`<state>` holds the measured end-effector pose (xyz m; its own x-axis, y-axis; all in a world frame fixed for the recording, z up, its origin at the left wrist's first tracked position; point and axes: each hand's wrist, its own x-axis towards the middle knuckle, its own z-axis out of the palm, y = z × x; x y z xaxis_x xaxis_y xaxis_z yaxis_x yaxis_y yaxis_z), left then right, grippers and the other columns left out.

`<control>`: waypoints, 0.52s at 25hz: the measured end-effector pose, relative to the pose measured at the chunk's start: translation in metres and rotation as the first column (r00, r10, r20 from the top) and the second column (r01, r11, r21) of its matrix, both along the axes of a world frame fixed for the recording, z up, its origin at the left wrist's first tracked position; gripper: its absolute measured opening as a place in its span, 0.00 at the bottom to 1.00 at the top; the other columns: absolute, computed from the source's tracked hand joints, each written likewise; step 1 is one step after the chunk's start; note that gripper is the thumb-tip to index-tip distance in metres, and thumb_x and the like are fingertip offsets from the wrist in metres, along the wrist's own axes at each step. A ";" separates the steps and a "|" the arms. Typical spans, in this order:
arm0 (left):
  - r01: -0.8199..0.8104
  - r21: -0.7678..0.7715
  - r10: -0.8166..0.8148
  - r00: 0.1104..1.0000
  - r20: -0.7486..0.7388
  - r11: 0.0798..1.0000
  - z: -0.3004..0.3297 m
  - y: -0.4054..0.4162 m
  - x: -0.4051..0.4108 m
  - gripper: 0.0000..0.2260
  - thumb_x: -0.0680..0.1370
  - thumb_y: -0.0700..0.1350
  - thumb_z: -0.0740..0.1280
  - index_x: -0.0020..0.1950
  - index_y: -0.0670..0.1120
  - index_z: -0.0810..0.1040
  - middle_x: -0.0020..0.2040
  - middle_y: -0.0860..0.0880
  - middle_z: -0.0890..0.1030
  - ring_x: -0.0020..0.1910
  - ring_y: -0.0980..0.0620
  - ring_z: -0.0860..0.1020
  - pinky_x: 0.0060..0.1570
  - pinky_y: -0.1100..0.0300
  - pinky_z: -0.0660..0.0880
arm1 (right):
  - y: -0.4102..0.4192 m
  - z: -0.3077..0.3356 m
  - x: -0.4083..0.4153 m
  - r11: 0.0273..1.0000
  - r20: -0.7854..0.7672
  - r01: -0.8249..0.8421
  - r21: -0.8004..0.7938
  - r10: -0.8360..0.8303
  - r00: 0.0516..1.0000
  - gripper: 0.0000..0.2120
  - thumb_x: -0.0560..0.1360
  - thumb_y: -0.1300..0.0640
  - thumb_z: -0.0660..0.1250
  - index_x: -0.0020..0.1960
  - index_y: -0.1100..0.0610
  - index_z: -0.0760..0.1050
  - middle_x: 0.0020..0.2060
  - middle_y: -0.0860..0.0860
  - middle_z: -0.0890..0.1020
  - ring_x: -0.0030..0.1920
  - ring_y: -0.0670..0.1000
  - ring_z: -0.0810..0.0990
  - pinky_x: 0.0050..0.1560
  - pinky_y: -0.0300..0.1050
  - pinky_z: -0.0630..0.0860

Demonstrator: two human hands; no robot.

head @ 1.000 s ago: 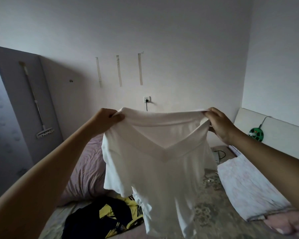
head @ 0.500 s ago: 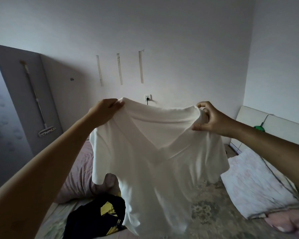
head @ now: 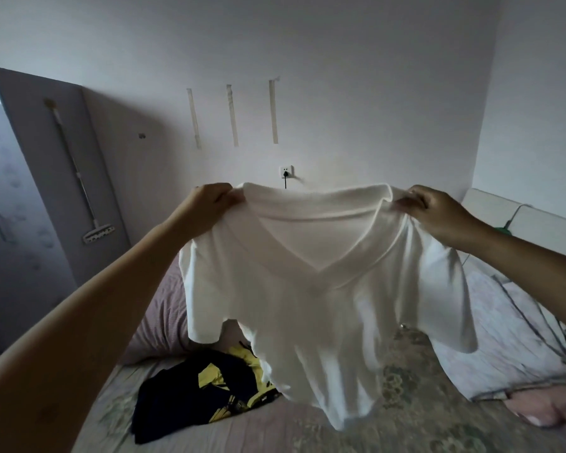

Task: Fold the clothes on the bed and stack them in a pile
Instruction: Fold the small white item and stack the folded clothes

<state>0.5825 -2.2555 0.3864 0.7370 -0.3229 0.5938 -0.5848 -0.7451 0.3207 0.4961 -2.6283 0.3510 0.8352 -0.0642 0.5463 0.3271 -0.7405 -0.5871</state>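
Note:
A white V-neck T-shirt (head: 324,289) hangs spread out in the air in front of me, above the bed (head: 307,429). My left hand (head: 209,201) pinches its left shoulder near the collar. My right hand (head: 435,209) pinches the right shoulder. Both sleeves hang down at the sides, and the hem reaches almost to the bed cover. Behind and below the shirt, a dark navy and yellow garment (head: 196,393) lies crumpled on the bed, partly hidden by the shirt.
A pink quilt (head: 164,315) is bunched at the far left of the bed. A pale pillow (head: 517,348) lies at the right, with a pink cloth (head: 543,410) near it. A grey wardrobe (head: 46,191) stands left; a wall socket (head: 286,171) is behind.
Both hands have pulled the shirt's shoulders further apart, so the shirt now hangs flatter and wider. The right hand moved to the right. The shirt swung and its sleeves opened out.

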 end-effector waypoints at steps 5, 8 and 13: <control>0.123 0.015 -0.120 0.986 -0.112 0.992 -0.021 0.003 -0.007 0.07 0.73 0.45 0.73 0.39 0.45 0.77 0.35 0.48 0.75 0.32 0.60 0.69 0.33 0.69 0.64 | -0.016 -0.011 -0.008 0.999 -0.082 -0.011 0.048 0.014 0.997 0.32 0.70 0.37 0.62 0.41 0.69 0.73 0.32 0.56 0.71 0.35 0.50 0.68 0.38 0.45 0.63; 0.152 -0.051 -0.158 0.975 -0.156 0.987 -0.055 -0.001 -0.024 0.12 0.71 0.52 0.70 0.41 0.44 0.76 0.34 0.49 0.73 0.33 0.62 0.68 0.36 0.63 0.64 | -0.021 -0.052 -0.016 0.984 -0.243 0.005 0.178 0.039 0.969 0.24 0.71 0.39 0.63 0.40 0.63 0.73 0.32 0.56 0.70 0.35 0.51 0.69 0.37 0.46 0.66; 0.050 -0.081 -0.075 0.935 -0.346 0.995 -0.141 -0.017 -0.046 0.16 0.79 0.44 0.64 0.32 0.48 0.65 0.26 0.57 0.63 0.23 0.64 0.66 0.30 0.62 0.61 | -0.022 -0.140 -0.024 0.987 -0.330 0.049 0.152 0.004 0.944 0.19 0.78 0.45 0.60 0.44 0.63 0.73 0.35 0.54 0.70 0.37 0.51 0.68 0.33 0.43 0.62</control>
<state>0.5365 -2.2722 0.2451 0.8814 -0.3419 0.3259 -0.4714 -0.6790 0.5628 0.4718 -2.6505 0.2106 0.9635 -0.1470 0.2237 0.0811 -0.6360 -0.7674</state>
